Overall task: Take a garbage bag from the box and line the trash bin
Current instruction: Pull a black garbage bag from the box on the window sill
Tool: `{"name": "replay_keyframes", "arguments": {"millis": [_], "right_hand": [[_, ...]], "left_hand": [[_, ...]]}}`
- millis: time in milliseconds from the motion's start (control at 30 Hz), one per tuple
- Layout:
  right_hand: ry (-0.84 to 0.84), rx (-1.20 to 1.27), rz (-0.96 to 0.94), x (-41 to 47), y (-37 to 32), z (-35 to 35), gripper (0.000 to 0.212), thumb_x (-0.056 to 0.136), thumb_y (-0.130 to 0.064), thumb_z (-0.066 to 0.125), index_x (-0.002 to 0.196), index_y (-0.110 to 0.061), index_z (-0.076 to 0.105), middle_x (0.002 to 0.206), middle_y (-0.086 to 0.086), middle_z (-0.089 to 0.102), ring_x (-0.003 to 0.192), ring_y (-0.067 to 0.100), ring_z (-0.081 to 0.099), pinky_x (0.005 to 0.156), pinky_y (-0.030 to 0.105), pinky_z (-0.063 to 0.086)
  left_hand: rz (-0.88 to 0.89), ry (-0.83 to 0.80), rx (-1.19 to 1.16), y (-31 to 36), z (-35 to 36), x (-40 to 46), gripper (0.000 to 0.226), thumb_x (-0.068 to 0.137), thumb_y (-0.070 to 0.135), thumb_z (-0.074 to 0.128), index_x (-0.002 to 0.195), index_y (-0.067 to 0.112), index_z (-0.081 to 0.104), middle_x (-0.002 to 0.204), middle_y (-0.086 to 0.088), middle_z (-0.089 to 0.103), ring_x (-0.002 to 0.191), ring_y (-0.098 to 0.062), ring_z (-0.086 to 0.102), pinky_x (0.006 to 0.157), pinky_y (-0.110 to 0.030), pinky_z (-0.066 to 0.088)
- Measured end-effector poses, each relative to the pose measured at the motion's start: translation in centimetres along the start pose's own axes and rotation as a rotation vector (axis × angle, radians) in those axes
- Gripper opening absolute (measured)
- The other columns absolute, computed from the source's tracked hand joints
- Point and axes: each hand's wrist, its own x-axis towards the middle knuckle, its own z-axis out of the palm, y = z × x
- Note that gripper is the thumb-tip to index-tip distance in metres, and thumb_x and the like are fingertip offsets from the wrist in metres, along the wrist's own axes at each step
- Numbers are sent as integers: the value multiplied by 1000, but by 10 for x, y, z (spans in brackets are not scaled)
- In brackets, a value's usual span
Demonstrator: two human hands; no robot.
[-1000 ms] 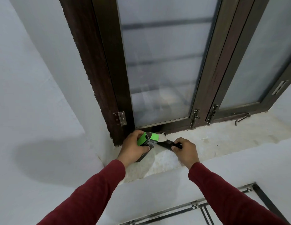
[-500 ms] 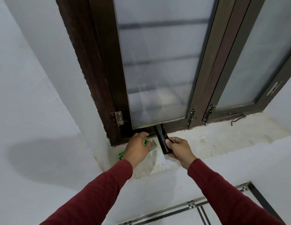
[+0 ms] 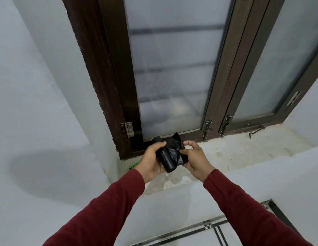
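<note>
A black roll of garbage bags point(image 3: 169, 157) is held between both hands above the window sill. My left hand point(image 3: 151, 161) grips the roll from the left and below. My right hand point(image 3: 195, 157) pinches the loose, crinkled bag end on the right side of the roll. The green-lettered box point(image 3: 133, 166) lies on the sill, mostly hidden behind my left wrist. No trash bin is in view.
The rough concrete window sill point(image 3: 225, 157) runs to the right under a dark wooden window frame point(image 3: 108, 82) with frosted glass. Metal latches point(image 3: 207, 128) and a hook point(image 3: 255, 131) sit along the frame's bottom. White walls on both sides; tiled floor below.
The box has gone from my left hand and now lies on the sill. The black roll is out of it, and both hands now hold it, with a bag end pulled loose.
</note>
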Motion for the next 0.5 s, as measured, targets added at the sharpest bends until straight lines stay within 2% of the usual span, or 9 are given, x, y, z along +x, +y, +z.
{"name": "replay_keyframes", "arguments": {"millis": [67, 133, 200, 233, 267, 333, 400, 433, 500], "right_hand": [[-11, -70, -17, -3, -1, 0, 45, 89, 19, 34, 100, -15, 62, 101, 19, 65, 78, 29, 63, 60, 34, 56], [6, -108, -13, -6, -2, 1, 47, 87, 18, 31, 98, -10, 67, 102, 20, 66, 78, 31, 64, 65, 38, 58], [21, -83, 37, -9, -4, 3, 31, 89, 9, 42, 95, -5, 69, 101, 21, 68, 79, 32, 67, 68, 41, 59], [10, -93, 64, -10, -4, 2, 18, 90, -1, 53, 96, -3, 70, 97, 20, 70, 79, 32, 70, 69, 41, 59], [-16, -150, 81, -11, -5, 2, 17, 89, -12, 66, 100, -1, 71, 94, 18, 73, 79, 31, 72, 70, 42, 60], [-95, -365, 89, -10, -2, -1, 49, 76, -31, 87, 111, -2, 68, 95, 13, 76, 85, 26, 76, 73, 38, 62], [-92, -540, 61, -10, 1, -1, 69, 63, -41, 95, 117, -17, 60, 105, 7, 74, 94, 22, 76, 77, 33, 62], [-101, -584, 32, -10, 2, 0, 64, 64, -42, 94, 115, -22, 61, 105, 4, 74, 93, 19, 75, 76, 30, 61], [-124, -609, -12, -10, 1, 1, 30, 78, -35, 87, 100, -21, 71, 93, 0, 76, 80, 12, 73, 65, 23, 55]], "left_hand": [[-15, -28, 38, 2, 0, -4, 43, 87, 23, 73, 127, 7, 66, 117, -17, 75, 103, -33, 72, 82, -42, 62], [-29, -26, 82, 2, -1, -8, 38, 87, 14, 73, 123, 4, 68, 102, -16, 78, 86, -30, 75, 71, -36, 62], [-30, 19, 109, 2, -3, -10, 35, 84, 5, 70, 118, 0, 69, 93, -18, 77, 73, -29, 74, 59, -33, 61], [-28, 39, 123, 2, -4, -11, 35, 82, 1, 68, 117, -1, 68, 94, -20, 76, 73, -31, 74, 60, -34, 62], [-31, 49, 137, 2, -4, -11, 35, 81, -2, 64, 116, -3, 68, 97, -22, 75, 78, -34, 73, 65, -38, 63], [-44, 36, 151, 3, -4, -13, 26, 82, -6, 54, 103, -2, 68, 95, -23, 74, 83, -37, 71, 79, -44, 60], [-61, 15, 160, 4, -4, -16, 24, 82, -5, 48, 92, 0, 69, 87, -19, 72, 78, -35, 70, 80, -41, 58], [-66, 7, 166, 5, -3, -18, 26, 81, -3, 47, 91, 1, 70, 87, -18, 72, 78, -34, 69, 80, -40, 57], [-68, 12, 155, 6, -4, -20, 30, 78, 2, 46, 97, 2, 70, 93, -18, 70, 85, -35, 68, 82, -43, 57]]}}
